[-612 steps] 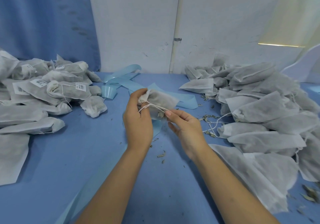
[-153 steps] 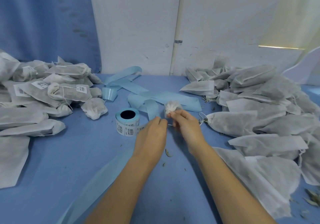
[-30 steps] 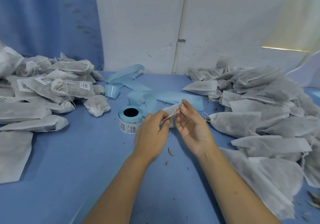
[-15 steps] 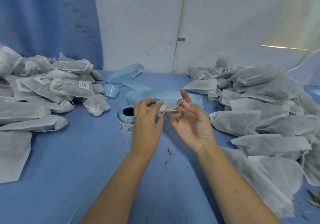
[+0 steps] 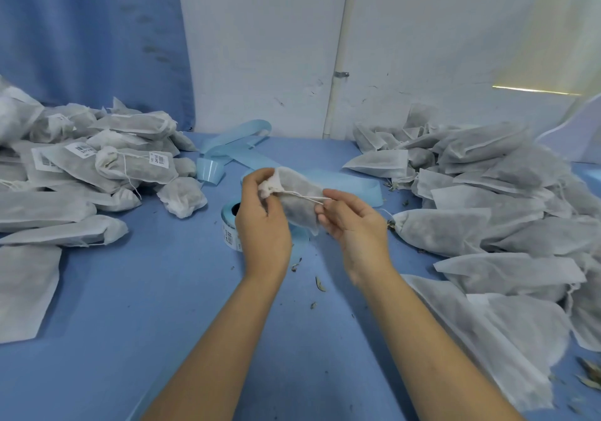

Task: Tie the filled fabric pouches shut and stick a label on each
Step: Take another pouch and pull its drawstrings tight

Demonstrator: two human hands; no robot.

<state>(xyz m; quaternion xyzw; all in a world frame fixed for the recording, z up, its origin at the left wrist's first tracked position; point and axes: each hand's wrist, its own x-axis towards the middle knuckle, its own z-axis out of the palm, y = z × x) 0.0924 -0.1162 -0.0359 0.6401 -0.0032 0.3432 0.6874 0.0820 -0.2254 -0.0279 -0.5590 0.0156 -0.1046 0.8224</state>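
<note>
A filled white fabric pouch hangs above the blue table between both hands. My left hand grips its gathered neck at the upper left. My right hand pinches the white drawstring, which runs taut across the pouch from the neck to my fingertips. A label roll with a blue core stands on the table just behind my left hand, partly hidden by it.
A pile of tied, labelled pouches lies at the left. A larger heap of unlabelled pouches fills the right side. Loose light-blue backing strip curls at the table's back centre. Dried leaf bits dot the cloth near my wrists.
The pouch has turned from end-on to lying sideways between my hands. My right hand went from palm-up and spread to pinching the string pulled rightward.
</note>
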